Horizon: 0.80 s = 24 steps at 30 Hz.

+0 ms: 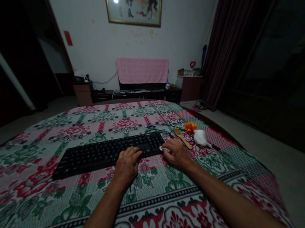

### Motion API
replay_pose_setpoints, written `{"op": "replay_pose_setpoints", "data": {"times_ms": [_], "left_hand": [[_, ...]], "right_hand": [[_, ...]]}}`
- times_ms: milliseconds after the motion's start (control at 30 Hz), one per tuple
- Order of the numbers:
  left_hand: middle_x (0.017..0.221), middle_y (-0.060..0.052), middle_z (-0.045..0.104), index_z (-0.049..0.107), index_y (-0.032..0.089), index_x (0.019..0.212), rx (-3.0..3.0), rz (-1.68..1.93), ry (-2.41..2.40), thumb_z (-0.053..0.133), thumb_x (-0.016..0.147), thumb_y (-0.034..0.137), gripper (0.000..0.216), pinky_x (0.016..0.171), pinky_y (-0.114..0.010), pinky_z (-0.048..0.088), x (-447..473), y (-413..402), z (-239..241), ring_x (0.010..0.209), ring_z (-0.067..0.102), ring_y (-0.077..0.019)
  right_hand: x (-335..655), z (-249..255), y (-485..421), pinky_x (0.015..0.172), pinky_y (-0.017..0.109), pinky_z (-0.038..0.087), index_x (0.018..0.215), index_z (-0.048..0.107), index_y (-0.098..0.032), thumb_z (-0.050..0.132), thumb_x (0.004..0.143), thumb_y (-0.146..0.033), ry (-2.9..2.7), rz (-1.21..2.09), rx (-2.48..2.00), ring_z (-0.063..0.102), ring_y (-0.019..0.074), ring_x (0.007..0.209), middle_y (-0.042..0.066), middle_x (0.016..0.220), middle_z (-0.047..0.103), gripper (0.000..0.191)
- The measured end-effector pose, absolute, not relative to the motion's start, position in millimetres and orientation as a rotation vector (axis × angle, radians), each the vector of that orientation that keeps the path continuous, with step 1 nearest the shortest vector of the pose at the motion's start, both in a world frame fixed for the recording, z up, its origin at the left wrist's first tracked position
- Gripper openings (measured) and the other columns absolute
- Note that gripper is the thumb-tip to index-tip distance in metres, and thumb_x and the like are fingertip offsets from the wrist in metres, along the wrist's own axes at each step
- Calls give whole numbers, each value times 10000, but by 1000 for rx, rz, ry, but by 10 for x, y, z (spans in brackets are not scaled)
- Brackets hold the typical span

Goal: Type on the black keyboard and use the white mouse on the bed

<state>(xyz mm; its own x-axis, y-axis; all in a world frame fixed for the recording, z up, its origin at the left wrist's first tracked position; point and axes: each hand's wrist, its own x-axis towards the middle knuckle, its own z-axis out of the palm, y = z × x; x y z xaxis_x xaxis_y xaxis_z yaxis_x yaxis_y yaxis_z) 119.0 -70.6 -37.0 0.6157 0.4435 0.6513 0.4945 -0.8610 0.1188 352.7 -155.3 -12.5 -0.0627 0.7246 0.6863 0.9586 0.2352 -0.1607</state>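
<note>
A black keyboard (97, 155) lies on the patterned tablecloth in front of me. My left hand (127, 164) holds its front edge toward the right, fingers bent over the keys; the thumb's grip is partly hidden. At the keyboard's right front corner, my right hand (177, 152) is closed on a small white piece (163, 148), too small to name surely. Just beyond that hand lies a flat brush (185, 141) with a pale wooden handle. Farther right are a crumpled orange cloth (190, 126) and a white, fluffy-looking bundle (200, 137) with a dark handle-like end.
A red, green and white tablecloth (125, 124) covers the round-edged table. A dark cable (157, 128) loops behind the keyboard. Against the far wall, a pink cloth (143, 69) hangs over a screen on a low dark cabinet (174, 94). Dark curtains (231, 25) hang on the right.
</note>
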Motion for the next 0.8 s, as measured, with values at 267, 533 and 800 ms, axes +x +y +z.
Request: {"op": "replay_pose_setpoints", "data": {"times_ms": [267,533,800], "left_hand": [[1178,-86,645,627,198,1103,-2757,-1066,-783,491,862,160,280,904,-421,447,1175,-703,-367,1134,544,-242],[1148,-88,659,633,191,1084,-2723,-1089,-753,489,863,158,266,884,-413,466,1167,-691,-376,1101,569,-237],[1140,-90,664,632,186,1091,-2708,-1101,-719,485,875,173,262,872,-414,471,1158,-666,-395,1089,578,-241]], "right_hand": [[3505,-121,-1538,765,318,323,779,654,-187,536,752,-155,-1835,-478,-1583,458,188,755,34,708,538,126],[3500,-154,-1516,771,323,328,751,639,-174,532,727,-143,-1760,-446,-1609,477,187,752,40,716,569,114],[3547,-139,-1543,768,316,337,750,643,-181,516,739,-141,-1699,-429,-1580,489,181,747,34,713,576,133]]}}
